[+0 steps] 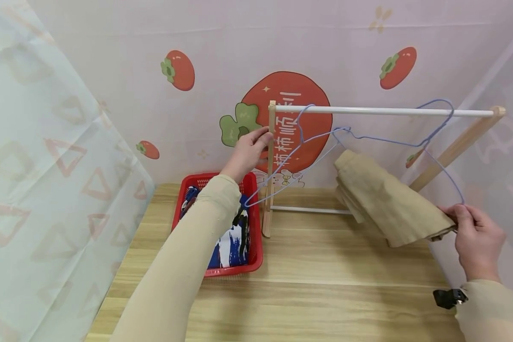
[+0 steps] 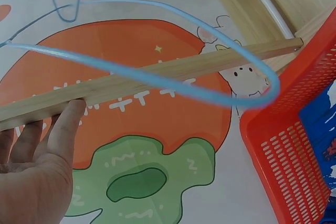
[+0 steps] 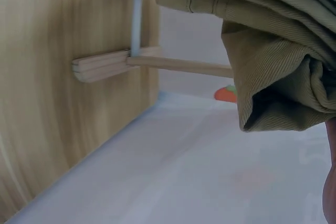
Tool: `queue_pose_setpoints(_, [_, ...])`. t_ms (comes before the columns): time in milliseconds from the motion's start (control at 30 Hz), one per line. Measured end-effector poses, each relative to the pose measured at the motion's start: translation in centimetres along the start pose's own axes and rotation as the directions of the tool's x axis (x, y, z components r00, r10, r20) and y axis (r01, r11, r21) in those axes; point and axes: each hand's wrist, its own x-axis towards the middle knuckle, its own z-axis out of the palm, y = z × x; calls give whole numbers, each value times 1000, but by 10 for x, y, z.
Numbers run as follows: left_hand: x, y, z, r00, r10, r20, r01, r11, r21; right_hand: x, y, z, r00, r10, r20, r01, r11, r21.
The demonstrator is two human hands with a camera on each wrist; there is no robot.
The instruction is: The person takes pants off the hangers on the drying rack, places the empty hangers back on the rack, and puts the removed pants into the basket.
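My left hand (image 1: 250,149) grips the left wooden post (image 1: 270,161) of a small clothes rack, its fingers reaching behind the post in the left wrist view. From the rack's white rail (image 1: 380,111) hang two blue wire hangers. The bare left hanger (image 1: 288,166) slants down toward the basket. Folded khaki trousers (image 1: 389,199) hang on the right hanger (image 1: 389,140), tilted down to the right. At their lower right end, my right hand (image 1: 479,237) pinches the trousers beside the hanger's end. The right wrist view shows the folded layers; most of that hand is hidden there.
A red plastic basket (image 1: 256,247) with blue, white and dark patterned clothes (image 1: 232,242) stands left of the rack on the wooden table (image 1: 325,299). The right wooden post (image 1: 457,147) leans near the side wall. Persimmon-printed sheeting (image 1: 111,71) encloses the back and sides.
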Motion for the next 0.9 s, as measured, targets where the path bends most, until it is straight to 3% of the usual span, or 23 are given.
queue_pose_setpoints(167, [0,-2,1,1000,29,-4,-29,999,24,4,-8,-3,998,9,-62,-4,997,78])
queue_pose_setpoints(433, [0,-2,4,999,36,-2,-36,999,19,3,-14,-14,996,56,-67,-46,988,149])
queue_pose_setpoints(533, [0,-1,5,999,33,0,-33,999,23,1,-15,-19,994,78,-75,-57,966,251])
queue_pose_setpoints(700, [1,-2,5,1000,30,5,-30,999,27,-5,-15,-26,995,90,-32,-72,925,372])
queue_pose_setpoints(900, [3,-3,5,999,44,0,-44,997,70,-14,-13,-32,990,142,22,-139,905,402])
